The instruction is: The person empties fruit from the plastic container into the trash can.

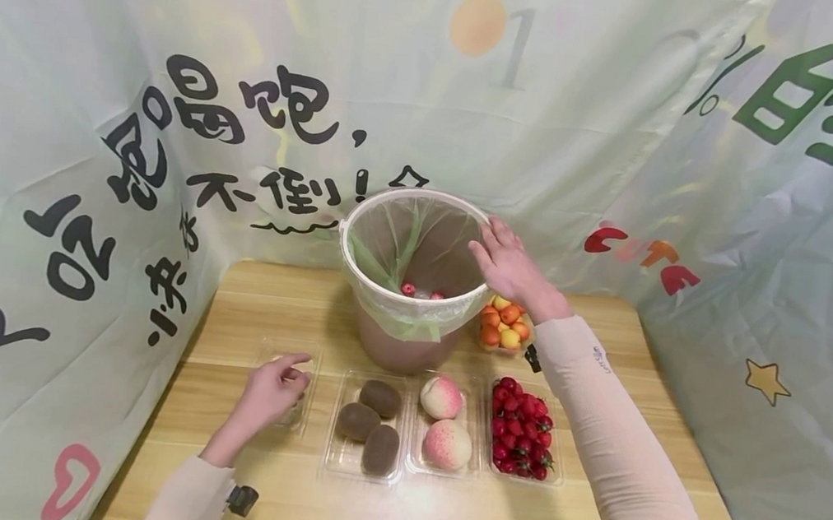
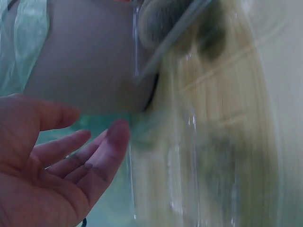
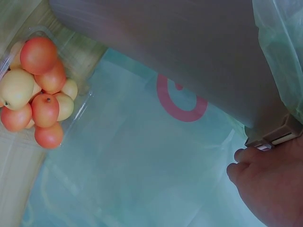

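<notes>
My left hand [image 1: 273, 389] hovers over a clear plastic tray [image 1: 313, 358] at the left, its fingers loosely bent and nothing visible between them. The left wrist view shows that hand [image 2: 61, 165] with parted fingers beside a blurred tray edge [image 2: 193, 161]. Tray contents there are too blurred to name. At the back centre stands a brown bucket [image 1: 408, 354] lined with a thin green bag [image 1: 426, 324]; small red round things [image 1: 408, 290] lie inside. My right hand [image 1: 509, 264] grips the bucket's right rim, thumb on the inner side. In the right wrist view, that hand [image 3: 270, 184] is by a handle bracket [image 3: 281, 135].
Across the front stand clear trays with kiwifruit [image 1: 381, 450], peaches [image 1: 448, 444] and dark red fruit [image 1: 523, 430]. Behind the right arm sits a tray of orange and yellow fruit [image 1: 506, 321]. Printed cloth [image 1: 431, 88] walls the wooden table [image 1: 335, 513] at back and sides.
</notes>
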A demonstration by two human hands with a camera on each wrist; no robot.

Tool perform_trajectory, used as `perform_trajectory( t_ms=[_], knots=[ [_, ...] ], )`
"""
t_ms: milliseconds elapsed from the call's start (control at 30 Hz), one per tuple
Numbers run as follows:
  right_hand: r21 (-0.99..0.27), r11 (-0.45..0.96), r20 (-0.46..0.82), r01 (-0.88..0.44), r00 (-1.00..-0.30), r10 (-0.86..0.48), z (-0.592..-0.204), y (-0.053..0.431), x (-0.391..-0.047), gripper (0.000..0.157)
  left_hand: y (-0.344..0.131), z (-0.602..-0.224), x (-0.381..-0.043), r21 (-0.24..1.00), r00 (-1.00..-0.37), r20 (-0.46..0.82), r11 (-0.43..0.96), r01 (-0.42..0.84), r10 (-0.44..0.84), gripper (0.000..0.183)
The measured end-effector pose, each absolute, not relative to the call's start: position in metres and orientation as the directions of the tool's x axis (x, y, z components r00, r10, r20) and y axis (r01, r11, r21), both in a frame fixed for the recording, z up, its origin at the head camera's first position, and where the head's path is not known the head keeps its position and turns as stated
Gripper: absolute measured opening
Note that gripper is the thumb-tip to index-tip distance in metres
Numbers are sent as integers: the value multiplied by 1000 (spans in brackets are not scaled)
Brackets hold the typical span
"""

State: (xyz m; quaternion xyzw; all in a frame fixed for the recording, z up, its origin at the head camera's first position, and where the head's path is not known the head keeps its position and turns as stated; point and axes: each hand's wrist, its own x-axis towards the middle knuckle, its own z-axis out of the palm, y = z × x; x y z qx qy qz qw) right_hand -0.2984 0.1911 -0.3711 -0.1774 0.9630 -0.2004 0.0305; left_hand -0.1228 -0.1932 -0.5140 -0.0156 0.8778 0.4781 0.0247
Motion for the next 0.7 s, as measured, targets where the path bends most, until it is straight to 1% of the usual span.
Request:
perform_trajectory(
  t_ms=[167,400,700],
  knots=[
    [-401,853,19,-334,-934,-357,-370,191,-298,75,-176,-518,-120,854,-993,-87,519,-35,77,45],
    [-399,853,27,-336,-934,-355,-366,190,-301,73,-162,-529,-122,789,-993,-47,614,31,111,48],
    [-387,859,19,-335,-935,-355,-369,190,-301,72,-148,-547,-117,765,-986,-115,644,-13,117,65]
  ],
)
